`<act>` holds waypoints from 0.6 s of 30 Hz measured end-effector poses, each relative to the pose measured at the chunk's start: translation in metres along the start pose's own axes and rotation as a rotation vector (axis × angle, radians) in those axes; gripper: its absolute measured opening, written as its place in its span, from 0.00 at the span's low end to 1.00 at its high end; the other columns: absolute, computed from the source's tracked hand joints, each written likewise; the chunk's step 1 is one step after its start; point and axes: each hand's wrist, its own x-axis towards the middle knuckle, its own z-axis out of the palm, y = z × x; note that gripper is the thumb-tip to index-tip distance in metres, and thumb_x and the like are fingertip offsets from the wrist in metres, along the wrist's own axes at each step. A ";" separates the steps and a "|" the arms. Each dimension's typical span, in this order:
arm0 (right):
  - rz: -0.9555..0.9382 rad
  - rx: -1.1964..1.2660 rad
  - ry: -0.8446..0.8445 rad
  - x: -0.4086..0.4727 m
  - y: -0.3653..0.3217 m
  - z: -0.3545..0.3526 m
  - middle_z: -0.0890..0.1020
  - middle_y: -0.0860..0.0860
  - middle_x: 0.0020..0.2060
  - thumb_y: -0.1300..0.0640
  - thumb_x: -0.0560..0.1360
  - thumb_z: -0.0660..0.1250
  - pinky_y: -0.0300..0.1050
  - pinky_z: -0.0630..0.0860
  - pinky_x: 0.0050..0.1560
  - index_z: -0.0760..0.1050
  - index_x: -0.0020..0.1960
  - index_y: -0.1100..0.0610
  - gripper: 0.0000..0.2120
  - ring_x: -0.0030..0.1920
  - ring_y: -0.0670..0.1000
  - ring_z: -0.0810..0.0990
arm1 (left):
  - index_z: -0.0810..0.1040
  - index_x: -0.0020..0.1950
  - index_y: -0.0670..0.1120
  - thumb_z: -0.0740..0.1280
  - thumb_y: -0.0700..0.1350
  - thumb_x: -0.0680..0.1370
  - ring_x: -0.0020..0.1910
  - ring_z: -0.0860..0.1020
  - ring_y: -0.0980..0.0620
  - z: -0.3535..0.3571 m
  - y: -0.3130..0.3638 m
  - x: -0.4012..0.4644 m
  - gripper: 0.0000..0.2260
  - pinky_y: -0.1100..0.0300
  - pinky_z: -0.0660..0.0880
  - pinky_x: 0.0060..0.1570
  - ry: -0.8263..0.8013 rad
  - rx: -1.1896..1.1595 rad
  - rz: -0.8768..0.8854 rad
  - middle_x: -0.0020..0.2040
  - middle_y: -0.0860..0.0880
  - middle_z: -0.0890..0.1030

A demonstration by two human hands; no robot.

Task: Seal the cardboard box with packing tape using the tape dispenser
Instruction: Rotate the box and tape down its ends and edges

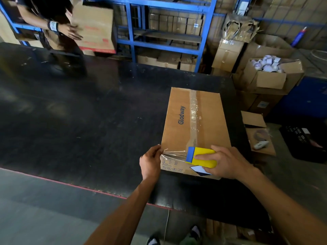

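A brown cardboard box [208, 119] marked "Glodway" lies on the black table, with a strip of clear tape running along its top seam. My right hand [224, 162] grips the yellow and blue tape dispenser [200, 157] at the box's near edge. A stretch of clear tape [174, 153] spans leftward from the dispenser across the box's near corner. My left hand [150, 161] pinches the free end of that tape at the box's near left corner.
The black table [79, 121] has a red front edge. Another person at the far left holds a cardboard box [93, 27] by blue shelving [166, 38]. Open cartons [270, 76] stand to the right, one with a tape roll [260, 135], plus a black crate [306, 140].
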 end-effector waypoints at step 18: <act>0.026 0.082 -0.031 0.005 -0.005 -0.006 0.77 0.48 0.55 0.35 0.72 0.64 0.45 0.72 0.55 0.70 0.65 0.29 0.22 0.58 0.53 0.76 | 0.59 0.80 0.41 0.55 0.50 0.85 0.79 0.58 0.44 0.010 0.007 0.059 0.25 0.46 0.54 0.78 -0.572 0.828 1.525 0.80 0.43 0.62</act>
